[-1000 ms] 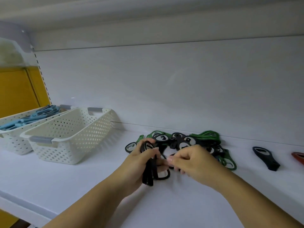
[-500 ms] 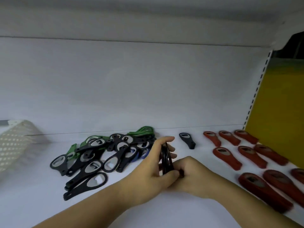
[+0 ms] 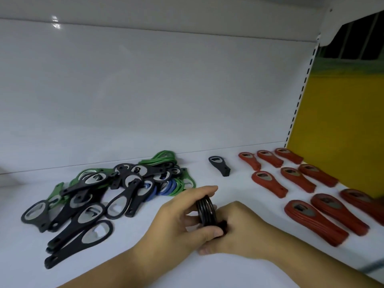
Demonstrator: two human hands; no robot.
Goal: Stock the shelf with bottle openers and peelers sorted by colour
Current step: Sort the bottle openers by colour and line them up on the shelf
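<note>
Left hand (image 3: 182, 221): clenched round a stack of black bottle openers (image 3: 205, 210), with the fingers curled over its far side and the thumb pressed on the near side. The forearm comes in from the near left.
Right hand (image 3: 239, 231): curled about the lower, handle end of the same stack, touching the left hand's thumb. How many of its fingers grip is hidden behind the left hand.
Stack of black bottle openers: held on edge between both hands, rounded heads upward, near the middle of the shelf (image 3: 145, 262). Whether it rests on the shelf cannot be told.
Mixed pile (image 3: 124, 183): left of the hands, with black, green and blue openers lying across one another. The black ones spread toward the near left, the green sit mostly on the far side, and the blue are at the pile's right edge.
Lone black opener (image 3: 220, 165): lies flat at the far middle, apart from both the pile and the red ones.
Red openers (image 3: 270, 183): on the right, laid flat in rows, several as small stacks. The nearest ones are blurred.
Back panel (image 3: 145, 90): white and glossy.
Slotted upright (image 3: 299, 96): at the back panel's right edge, with a yellow panel (image 3: 342, 121) to its right.
</note>
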